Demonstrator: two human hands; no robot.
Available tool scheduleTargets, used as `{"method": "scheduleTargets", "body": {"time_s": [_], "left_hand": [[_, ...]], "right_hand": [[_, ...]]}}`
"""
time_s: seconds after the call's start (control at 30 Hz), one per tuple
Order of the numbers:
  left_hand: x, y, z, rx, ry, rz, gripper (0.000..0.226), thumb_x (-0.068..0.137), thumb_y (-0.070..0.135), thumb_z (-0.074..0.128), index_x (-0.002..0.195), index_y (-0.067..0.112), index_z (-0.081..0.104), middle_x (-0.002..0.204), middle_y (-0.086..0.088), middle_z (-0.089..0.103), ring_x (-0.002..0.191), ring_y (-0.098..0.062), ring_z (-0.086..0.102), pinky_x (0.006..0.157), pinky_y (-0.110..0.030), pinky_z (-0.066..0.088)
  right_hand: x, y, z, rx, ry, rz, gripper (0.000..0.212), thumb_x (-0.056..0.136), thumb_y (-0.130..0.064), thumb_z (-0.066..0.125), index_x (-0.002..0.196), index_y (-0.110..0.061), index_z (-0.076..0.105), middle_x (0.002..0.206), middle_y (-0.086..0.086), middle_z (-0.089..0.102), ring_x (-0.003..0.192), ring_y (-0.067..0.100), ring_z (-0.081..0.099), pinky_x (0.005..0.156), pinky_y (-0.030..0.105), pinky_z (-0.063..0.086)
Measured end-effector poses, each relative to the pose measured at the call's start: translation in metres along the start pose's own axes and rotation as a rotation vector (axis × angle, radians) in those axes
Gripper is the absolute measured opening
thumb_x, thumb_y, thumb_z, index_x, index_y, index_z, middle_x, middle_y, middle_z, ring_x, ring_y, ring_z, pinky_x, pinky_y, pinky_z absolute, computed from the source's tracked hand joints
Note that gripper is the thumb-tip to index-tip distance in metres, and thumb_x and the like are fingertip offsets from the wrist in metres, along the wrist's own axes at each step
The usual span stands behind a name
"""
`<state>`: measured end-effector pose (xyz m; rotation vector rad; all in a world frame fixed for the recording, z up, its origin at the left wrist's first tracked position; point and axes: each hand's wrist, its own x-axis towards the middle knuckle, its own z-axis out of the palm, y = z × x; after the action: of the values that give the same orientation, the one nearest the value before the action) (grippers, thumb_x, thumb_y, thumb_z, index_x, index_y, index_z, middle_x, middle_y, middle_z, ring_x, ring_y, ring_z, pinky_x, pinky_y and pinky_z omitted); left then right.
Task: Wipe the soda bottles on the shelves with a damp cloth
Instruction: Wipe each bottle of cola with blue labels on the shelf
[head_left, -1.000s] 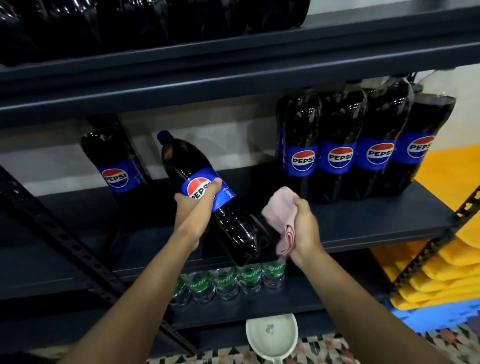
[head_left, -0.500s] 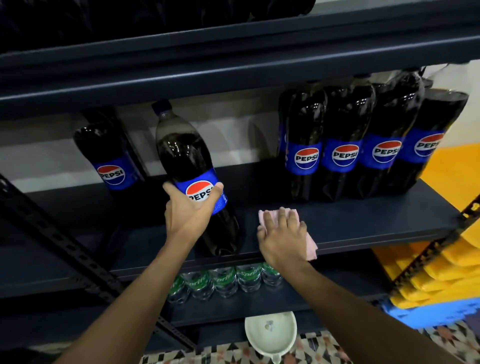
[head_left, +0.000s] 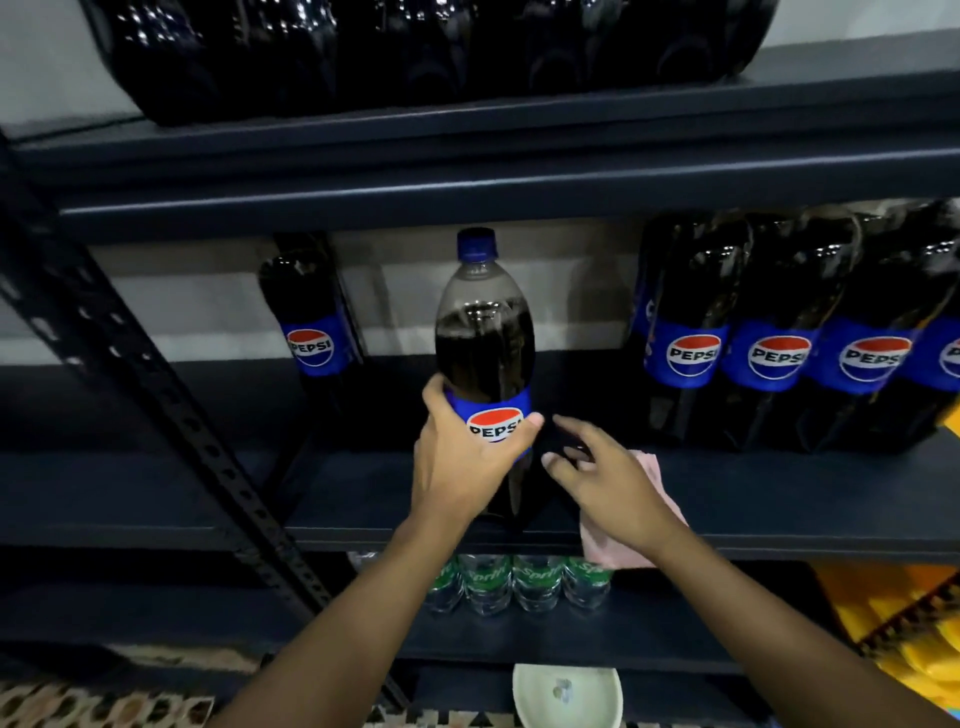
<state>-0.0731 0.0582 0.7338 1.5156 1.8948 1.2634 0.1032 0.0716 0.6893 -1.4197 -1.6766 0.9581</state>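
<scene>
We read PEPSI, white band across red-and-blue globe, on blue label of centre bottle (head_left: 485, 353); left hand (head_left: 457, 467) covers label's left edge, first letter partly hidden. Same PEPSI globe on lone bottle (head_left: 311, 332) at left of shelf (head_left: 779, 493). We count three full PEPSI labels on right-hand row (head_left: 779, 357); fourth cut by frame edge, only "PE" legible. On lower shelf (head_left: 649, 642): clear bottles (head_left: 488, 582) with green labels, we make out "Sprit", script blurred.

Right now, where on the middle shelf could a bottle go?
Bare shelf lies between the lone Pepsi bottle at left and the gripped bottle in the left hand. Right of it, pink cloth and right hand cover the front. The bottle row at right is packed.
</scene>
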Motion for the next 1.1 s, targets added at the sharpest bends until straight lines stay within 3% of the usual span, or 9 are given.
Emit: {"method": "scheduleTargets", "body": {"time_s": [0.1, 0.17, 0.27, 0.43, 0.57, 0.9, 1.0, 1.1], "left_hand": [[-0.003, -0.009, -0.002, -0.140, -0.087, 0.023, 0.108, 0.071, 0.051, 0.094, 0.151, 0.029, 0.025, 0.124, 0.015, 0.062, 0.106, 0.006, 0.066, 0.082, -0.013, 0.053], [-0.009, -0.020, -0.003, -0.229, -0.118, 0.035, 0.110, 0.072, 0.042, 0.096, 0.155, 0.028, 0.025, 0.135, 0.018, 0.056, 0.113, 0.015, 0.060, 0.084, -0.005, 0.049], [-0.023, -0.044, -0.006, -0.236, -0.072, -0.009, 0.107, 0.078, 0.047, 0.091, 0.160, 0.023, 0.026, 0.155, 0.012, 0.042, 0.136, 0.003, 0.049, 0.101, -0.011, 0.042], [-0.032, -0.073, -0.018, -0.157, -0.019, -0.053, 0.047, 0.091, 0.048, 0.078, 0.132, 0.033, 0.059, 0.133, 0.014, 0.061, 0.121, -0.004, 0.062, 0.088, -0.012, 0.047], [-0.024, -0.081, -0.034, -0.158, 0.009, -0.093, 0.050, 0.094, 0.046, 0.075, 0.137, 0.025, 0.061, 0.134, 0.012, 0.062, 0.114, -0.002, 0.061, 0.087, -0.014, 0.048], [0.000, -0.103, -0.077, -0.200, 0.127, -0.199, 0.066, 0.093, 0.049, 0.075, 0.148, 0.023, 0.050, 0.143, 0.010, 0.057, 0.127, -0.007, 0.055, 0.098, -0.022, 0.045], [0.007, -0.108, -0.086, -0.194, 0.172, -0.219, 0.071, 0.093, 0.049, 0.074, 0.152, 0.021, 0.046, 0.149, 0.004, 0.055, 0.128, -0.008, 0.054, 0.091, -0.018, 0.042], [0.016, -0.111, -0.095, -0.170, 0.222, -0.249, 0.075, 0.094, 0.050, 0.074, 0.156, 0.019, 0.044, 0.153, -0.002, 0.049, 0.134, -0.015, 0.052, 0.096, -0.025, 0.041]], "right_hand": [[0.003, -0.002, 0.002, 0.052, -0.116, -0.003, 0.072, 0.093, -0.035, 0.074, 0.156, -0.030, 0.039, 0.150, -0.013, 0.048, 0.129, 0.007, 0.055, 0.104, 0.026, 0.048], [0.003, 0.002, 0.008, 0.060, -0.156, -0.001, 0.079, 0.091, -0.038, 0.076, 0.158, -0.031, 0.035, 0.152, -0.012, 0.049, 0.129, 0.009, 0.056, 0.105, 0.028, 0.050], [-0.002, 0.007, 0.023, 0.084, -0.118, -0.017, 0.075, 0.089, -0.043, 0.077, 0.154, -0.040, 0.040, 0.144, -0.016, 0.056, 0.124, 0.007, 0.060, 0.104, 0.032, 0.052], [-0.002, 0.002, 0.045, 0.119, -0.037, -0.054, 0.069, 0.089, -0.042, 0.077, 0.150, -0.041, 0.044, 0.143, -0.014, 0.056, 0.124, 0.008, 0.059, 0.100, 0.029, 0.051], [0.006, -0.012, 0.066, 0.059, -0.044, -0.059, 0.071, 0.088, -0.046, 0.077, 0.151, -0.040, 0.044, 0.143, -0.013, 0.057, 0.123, 0.009, 0.060, 0.102, 0.036, 0.052], [0.035, -0.059, 0.141, 0.023, -0.088, -0.132, 0.065, 0.091, -0.041, 0.076, 0.148, -0.026, 0.048, 0.138, -0.009, 0.059, 0.116, 0.011, 0.061, 0.092, 0.027, 0.051], [0.045, -0.070, 0.163, -0.004, -0.108, -0.133, 0.062, 0.092, -0.039, 0.074, 0.146, -0.025, 0.047, 0.140, -0.004, 0.060, 0.117, 0.016, 0.062, 0.093, 0.036, 0.054], [0.053, -0.081, 0.183, -0.036, -0.134, -0.150, 0.058, 0.094, -0.036, 0.071, 0.145, -0.024, 0.046, 0.141, 0.000, 0.060, 0.118, 0.021, 0.063, 0.095, 0.041, 0.055]]}}
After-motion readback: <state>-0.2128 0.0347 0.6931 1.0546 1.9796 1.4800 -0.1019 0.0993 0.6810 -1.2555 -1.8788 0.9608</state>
